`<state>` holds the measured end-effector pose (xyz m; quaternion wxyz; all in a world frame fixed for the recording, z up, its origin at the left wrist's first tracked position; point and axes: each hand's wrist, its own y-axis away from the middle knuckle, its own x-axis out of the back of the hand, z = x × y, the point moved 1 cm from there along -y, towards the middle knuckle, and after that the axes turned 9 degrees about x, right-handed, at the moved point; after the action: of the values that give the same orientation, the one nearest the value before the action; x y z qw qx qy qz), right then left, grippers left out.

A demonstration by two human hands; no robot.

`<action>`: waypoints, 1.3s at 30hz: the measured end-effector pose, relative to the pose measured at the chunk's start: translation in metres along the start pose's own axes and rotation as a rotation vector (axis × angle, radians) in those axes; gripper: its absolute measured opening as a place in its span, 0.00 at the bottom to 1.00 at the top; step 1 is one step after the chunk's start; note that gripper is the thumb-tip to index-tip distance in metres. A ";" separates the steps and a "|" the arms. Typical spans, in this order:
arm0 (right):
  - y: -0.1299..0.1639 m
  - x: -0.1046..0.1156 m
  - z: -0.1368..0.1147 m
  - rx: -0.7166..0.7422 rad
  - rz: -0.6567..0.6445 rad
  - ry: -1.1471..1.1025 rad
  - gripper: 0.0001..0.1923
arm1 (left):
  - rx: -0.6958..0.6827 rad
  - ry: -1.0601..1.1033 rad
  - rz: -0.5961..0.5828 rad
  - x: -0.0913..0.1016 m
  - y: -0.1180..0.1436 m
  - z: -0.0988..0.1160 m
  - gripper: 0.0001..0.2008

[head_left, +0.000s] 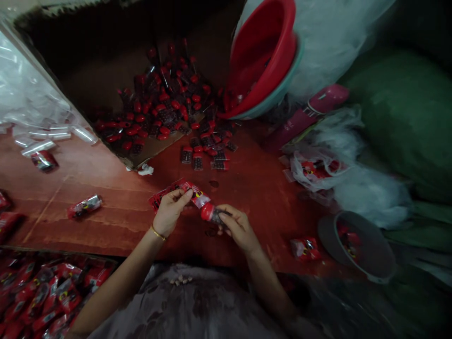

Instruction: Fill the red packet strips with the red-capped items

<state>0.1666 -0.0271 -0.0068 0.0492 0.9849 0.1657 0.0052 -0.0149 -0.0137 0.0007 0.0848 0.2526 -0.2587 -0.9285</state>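
Observation:
My left hand (170, 211) is closed on a printed plastic sleeve (199, 197), red with a clear part, pinched between thumb and fingers. In my right hand (240, 229) is a small bottle (208, 213) with a red cap and dark contents. The bottle's capped end meets the sleeve's near end; whether it is inside the sleeve, I cannot tell. Flat red printed sleeves (155, 201) lie on the table under my left hand. A few loose red-capped bottles (198, 161) lie beyond both hands.
An open cardboard box (83, 127) on its side spills red-capped bottles. Red basin (261, 56) leans beside it. A pink flask (300, 121) and plastic bags stand right, above a grey bucket (326, 230). Wrapped pieces (84, 206) lie left; a heap (52, 296) fills the lower left.

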 end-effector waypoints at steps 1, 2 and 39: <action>-0.002 -0.001 0.001 -0.021 -0.009 -0.023 0.14 | -0.011 -0.012 -0.006 0.000 0.000 -0.001 0.19; -0.004 -0.002 0.003 -0.034 -0.014 -0.041 0.14 | -0.022 -0.022 -0.011 0.001 0.000 -0.001 0.18; -0.016 -0.048 0.010 0.255 0.184 0.242 0.11 | -0.030 0.165 -0.039 -0.011 0.000 -0.027 0.17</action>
<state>0.1167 -0.0288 -0.0177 -0.0967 0.9864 0.0790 0.1069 0.0083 -0.0219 -0.0145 0.0917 0.3317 -0.2319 -0.9098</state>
